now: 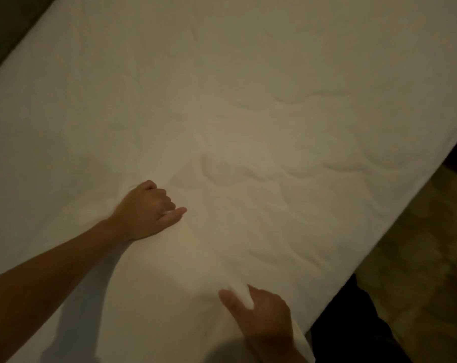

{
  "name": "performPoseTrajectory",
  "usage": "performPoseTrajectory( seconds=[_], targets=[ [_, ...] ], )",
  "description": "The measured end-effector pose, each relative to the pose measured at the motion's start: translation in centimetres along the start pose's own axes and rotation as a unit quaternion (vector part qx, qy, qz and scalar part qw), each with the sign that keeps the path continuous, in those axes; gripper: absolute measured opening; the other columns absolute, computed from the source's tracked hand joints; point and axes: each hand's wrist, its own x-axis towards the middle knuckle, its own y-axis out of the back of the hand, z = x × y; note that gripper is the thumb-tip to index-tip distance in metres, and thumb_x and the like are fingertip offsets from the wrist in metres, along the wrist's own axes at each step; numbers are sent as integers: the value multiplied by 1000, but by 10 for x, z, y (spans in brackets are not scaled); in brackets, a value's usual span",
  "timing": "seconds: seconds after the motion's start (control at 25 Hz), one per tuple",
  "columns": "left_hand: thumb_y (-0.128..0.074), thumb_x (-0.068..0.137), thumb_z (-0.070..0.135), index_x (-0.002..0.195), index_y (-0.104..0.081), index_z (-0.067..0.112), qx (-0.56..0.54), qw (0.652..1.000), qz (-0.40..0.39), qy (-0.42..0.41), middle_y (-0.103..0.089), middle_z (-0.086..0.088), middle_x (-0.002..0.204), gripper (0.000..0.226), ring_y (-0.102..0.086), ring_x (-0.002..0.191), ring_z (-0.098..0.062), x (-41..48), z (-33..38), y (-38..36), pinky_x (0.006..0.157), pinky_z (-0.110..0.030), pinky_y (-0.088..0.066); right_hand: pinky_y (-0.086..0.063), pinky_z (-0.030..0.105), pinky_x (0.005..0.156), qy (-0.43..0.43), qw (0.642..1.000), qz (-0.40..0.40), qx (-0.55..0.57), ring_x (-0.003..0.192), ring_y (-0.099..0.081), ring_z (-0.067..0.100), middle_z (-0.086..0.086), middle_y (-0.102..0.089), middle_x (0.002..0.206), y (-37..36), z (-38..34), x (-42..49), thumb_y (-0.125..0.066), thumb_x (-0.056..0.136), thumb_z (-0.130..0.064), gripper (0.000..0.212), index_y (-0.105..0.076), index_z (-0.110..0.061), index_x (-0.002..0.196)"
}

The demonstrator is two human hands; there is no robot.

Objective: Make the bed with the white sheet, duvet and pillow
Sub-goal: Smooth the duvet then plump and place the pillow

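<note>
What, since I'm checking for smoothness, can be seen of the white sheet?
The white sheet, thin-looking fabric, lies spread flat, filling most of the view. Shallow wrinkles cross its middle and right. The left hand grips a bunch of it; the right hand pinches a fold at its near edge.

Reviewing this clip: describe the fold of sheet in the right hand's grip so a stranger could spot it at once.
The white sheet fills most of the frame. Follow its edge beside the floor on the right down to the right hand at the bottom. The fold is the bright raised ridge pinched between thumb and fingers, unlike the shallow, dim creases around it.
</note>
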Motion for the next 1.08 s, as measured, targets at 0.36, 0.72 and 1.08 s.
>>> performPoseTrajectory(
  seconds=[0.36,0.72,1.08],
  targets=[
    [-37,94,34,47,-49,14,24,999,11,34,-50,-2,45,53,-50,47,-25,84,0,28,65,-34,-25,-41,25,56,71,997,12,10,59,-63,22,4,-67,61,75,25,57,-19,75,-87,86,-74,-22,66],
    [-36,93,34,47,-54,13,16,995,42,83,-54,-4,44,53,-49,45,-24,315,-22,51,63,-33,-21,-49,30,78,51,997,-35,40,94,-64,25,2,-73,95,298,67,207,-28,54,-87,88,-71,-23,97],
    [-9,85,56,52,-50,16,-24,990,-17,140,-61,-3,55,66,-56,58,-24,455,-43,41,67,-30,-16,-52,34,74,38,997,-2,68,81,-66,22,1,-72,82,396,95,298,-32,58,-91,85,-71,-20,82]
  ],
)
